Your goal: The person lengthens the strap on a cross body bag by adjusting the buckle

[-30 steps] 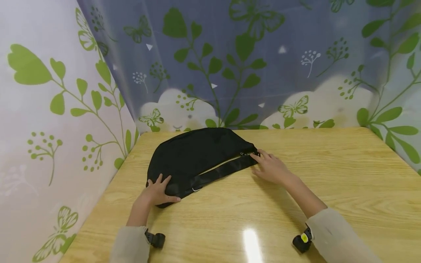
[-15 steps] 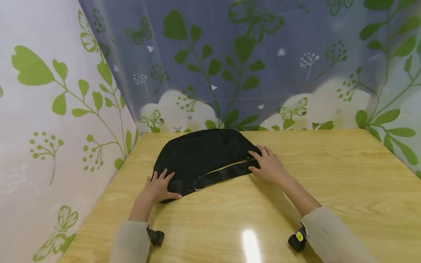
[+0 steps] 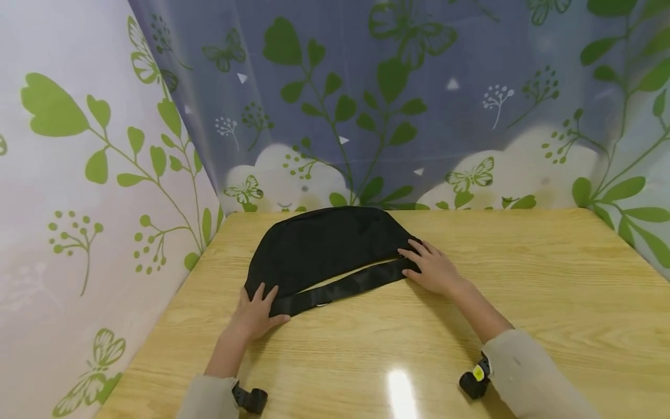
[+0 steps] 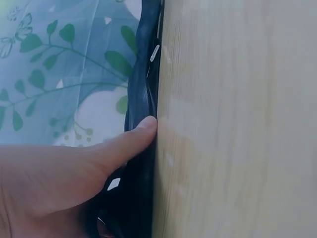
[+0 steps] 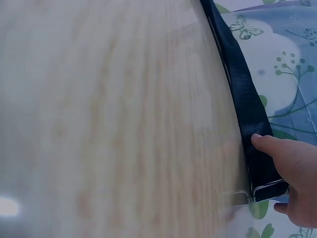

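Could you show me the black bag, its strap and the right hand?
Black bag (image 3: 330, 245), head view: middle of its body.
Strap (image 3: 350, 285), head view: middle of its length.
Right hand (image 3: 435, 272), head view: back of the hand.

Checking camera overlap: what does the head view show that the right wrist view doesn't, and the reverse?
Head only: the left hand, the bag's broad curved body and both beige sleeves.

Right wrist only: a clear look at the bright-edged rectangular loop at the strap's end.

Both: the right hand, the black strap, the wooden table and the leaf-patterned backdrop.
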A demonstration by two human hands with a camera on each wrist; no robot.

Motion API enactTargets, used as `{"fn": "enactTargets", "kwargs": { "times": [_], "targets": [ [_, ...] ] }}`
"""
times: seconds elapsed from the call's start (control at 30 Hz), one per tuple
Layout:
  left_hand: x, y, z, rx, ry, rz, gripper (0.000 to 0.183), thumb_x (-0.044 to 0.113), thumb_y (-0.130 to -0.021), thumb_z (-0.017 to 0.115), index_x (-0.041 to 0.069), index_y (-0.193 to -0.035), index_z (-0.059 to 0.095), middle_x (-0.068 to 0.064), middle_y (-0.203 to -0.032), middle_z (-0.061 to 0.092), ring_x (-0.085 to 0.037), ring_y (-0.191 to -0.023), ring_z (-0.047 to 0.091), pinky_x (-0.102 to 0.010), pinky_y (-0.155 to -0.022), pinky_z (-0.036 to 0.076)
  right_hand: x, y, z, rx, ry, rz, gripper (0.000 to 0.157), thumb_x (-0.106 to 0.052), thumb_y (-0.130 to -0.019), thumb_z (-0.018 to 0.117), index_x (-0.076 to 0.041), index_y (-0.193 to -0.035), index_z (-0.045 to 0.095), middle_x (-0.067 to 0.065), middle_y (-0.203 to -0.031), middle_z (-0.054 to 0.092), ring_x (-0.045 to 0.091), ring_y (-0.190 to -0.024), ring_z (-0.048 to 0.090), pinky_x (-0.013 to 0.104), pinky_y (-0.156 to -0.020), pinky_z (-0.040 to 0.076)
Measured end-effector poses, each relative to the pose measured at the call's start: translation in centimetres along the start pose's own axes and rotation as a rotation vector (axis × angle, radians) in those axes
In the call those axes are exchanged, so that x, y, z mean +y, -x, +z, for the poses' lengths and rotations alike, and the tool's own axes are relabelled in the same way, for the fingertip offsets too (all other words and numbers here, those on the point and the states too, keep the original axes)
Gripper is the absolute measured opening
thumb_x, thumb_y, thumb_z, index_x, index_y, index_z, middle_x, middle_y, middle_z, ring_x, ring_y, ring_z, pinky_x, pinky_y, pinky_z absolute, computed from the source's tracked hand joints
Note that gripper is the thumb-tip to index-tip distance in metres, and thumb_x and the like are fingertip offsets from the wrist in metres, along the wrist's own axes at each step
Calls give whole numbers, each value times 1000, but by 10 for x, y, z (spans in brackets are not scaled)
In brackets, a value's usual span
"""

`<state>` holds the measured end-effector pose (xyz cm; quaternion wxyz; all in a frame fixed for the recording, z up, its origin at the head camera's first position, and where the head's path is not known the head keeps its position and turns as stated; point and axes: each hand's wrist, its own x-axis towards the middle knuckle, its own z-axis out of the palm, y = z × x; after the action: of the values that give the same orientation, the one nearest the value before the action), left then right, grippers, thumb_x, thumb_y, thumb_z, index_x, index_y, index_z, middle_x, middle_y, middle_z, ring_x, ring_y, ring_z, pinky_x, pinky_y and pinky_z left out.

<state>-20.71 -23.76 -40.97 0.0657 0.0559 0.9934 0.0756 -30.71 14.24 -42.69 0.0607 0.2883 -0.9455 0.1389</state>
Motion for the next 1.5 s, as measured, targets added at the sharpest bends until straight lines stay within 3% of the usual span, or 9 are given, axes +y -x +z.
{"fn": "enactTargets", "kwargs": {
  "times": [0.2,0.63,0.93,1.5],
  "targets": [
    [0,-15,4,16,96,32,78,47,-83,63,3,-141,35,-29,-143,21,-60,-124,3,-62,-97,18,4,12,-5,-11,3,47,53,-28,-91,57,-6,-137,42,24,-142,27,48,-127,21,57,-99,20],
    [17,-44,12,27,112,89,78,50,-80,64,9,-141,37,-23,-145,22,-54,-128,3,-60,-99,16,16,45,-16,-20,-29,146,55,-27,-90,58,-3,-137,42,26,-142,25,51,-126,18,61,-96,22],
    [28,-56,13,49,144,132,77,49,-79,65,12,-141,38,-19,-146,23,-50,-130,2,-59,-100,16,22,61,-19,11,-20,189,56,-27,-90,59,-3,-137,41,26,-142,24,52,-124,20,64,-91,25],
    [42,-72,12,8,147,152,77,50,-79,66,14,-141,39,-16,-146,22,-47,-132,1,-58,-101,15,32,78,-23,10,-14,219,57,-25,-88,61,-2,-136,40,27,-141,24,54,-120,24,66,-87,28]
  ]
}}
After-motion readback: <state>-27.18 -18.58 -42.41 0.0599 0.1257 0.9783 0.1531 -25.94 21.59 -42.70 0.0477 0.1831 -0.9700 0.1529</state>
